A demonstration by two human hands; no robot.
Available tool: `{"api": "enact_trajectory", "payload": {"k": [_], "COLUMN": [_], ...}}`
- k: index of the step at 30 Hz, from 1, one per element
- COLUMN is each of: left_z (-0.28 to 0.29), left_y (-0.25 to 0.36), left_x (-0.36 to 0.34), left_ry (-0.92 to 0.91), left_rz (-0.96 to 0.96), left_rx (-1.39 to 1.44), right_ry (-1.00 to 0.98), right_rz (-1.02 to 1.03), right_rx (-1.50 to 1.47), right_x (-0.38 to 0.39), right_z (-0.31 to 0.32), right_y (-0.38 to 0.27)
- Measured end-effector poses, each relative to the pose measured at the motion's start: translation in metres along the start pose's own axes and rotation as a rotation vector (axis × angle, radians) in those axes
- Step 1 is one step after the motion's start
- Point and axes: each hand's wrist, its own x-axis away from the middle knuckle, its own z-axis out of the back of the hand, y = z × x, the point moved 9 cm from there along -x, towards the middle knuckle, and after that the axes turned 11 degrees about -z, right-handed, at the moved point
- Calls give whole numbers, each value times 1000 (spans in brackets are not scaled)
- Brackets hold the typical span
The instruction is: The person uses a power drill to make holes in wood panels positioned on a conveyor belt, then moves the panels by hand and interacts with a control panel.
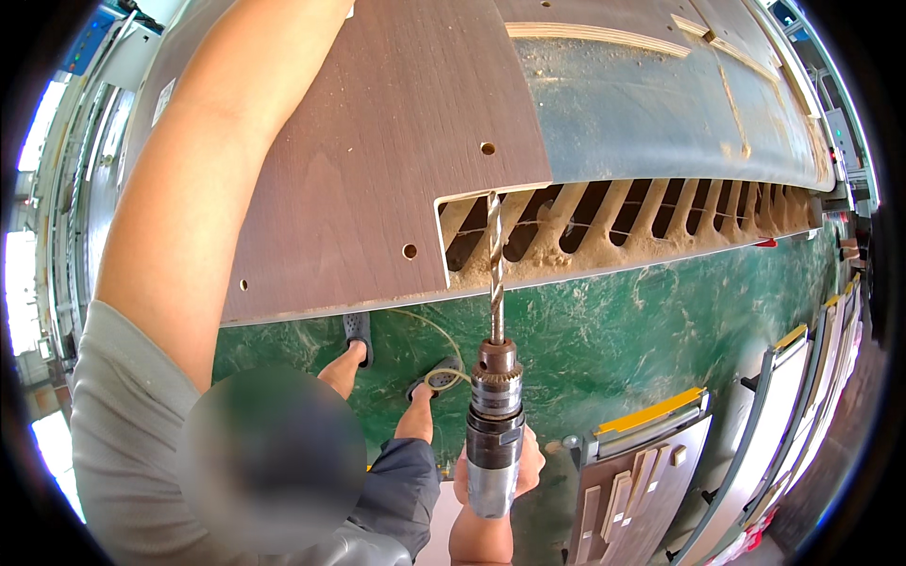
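At lower centre, the drill (494, 443) is gripped by the right hand (530, 464), fingers curled round it; the left hand's fingers, past the top edge, cannot be told. Sawdust (547, 253) is caught in the slotted trough (644, 213), centre right.

Stretches left arm (193, 189) from eight o'clock toward eleven, a little bent at the elbow, with left hand beyond the upper edge. Points right forearm (481, 540) from six o'clock toward twelve, with right hand (530, 462) curled in a closed grip and partly hidden from view.
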Motion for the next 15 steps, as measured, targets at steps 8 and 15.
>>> {"api": "enact_trajectory", "payload": {"k": [8, 15], "left_z": [-3, 0], "left_y": [-1, -4], "left_x": [0, 3], "left_ry": [-15, 22], "left_rz": [11, 29], "left_rx": [183, 230], "right_ry": [69, 64], "right_rz": [-18, 26], "right_rx": [142, 137], "right_x": [9, -1], "right_z": [-6, -2], "right_y": [6, -7]}}
